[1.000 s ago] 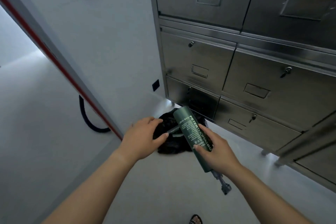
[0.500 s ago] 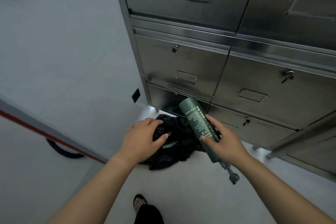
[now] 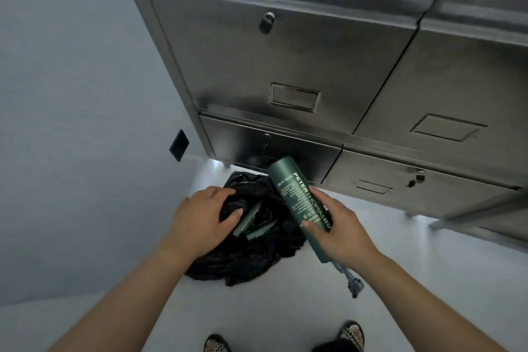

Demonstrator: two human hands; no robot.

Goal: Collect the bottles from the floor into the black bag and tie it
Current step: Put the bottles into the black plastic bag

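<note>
A crumpled black bag (image 3: 248, 254) lies on the white floor in front of the steel cabinet. My left hand (image 3: 200, 218) grips its rim and holds the mouth apart. Inside the opening show parts of green bottles (image 3: 251, 221). My right hand (image 3: 338, 233) grips a tall dark green bottle (image 3: 300, 203) with white lettering, tilted, its flat base up and away from me, its clear pump head (image 3: 353, 281) pointing down towards me. The bottle hangs just right of the bag's mouth.
A stainless steel cabinet (image 3: 328, 66) with drawers and small locks stands right behind the bag on short legs. A white wall (image 3: 71, 94) with a black socket plate (image 3: 179, 145) runs on the left. My sandalled feet (image 3: 353, 334) show at the bottom edge.
The view has swung towards the cabinet and down, so bag and hands look closer. The left hand keeps hold of the bag, and the right hand still carries the green bottle beside it.
</note>
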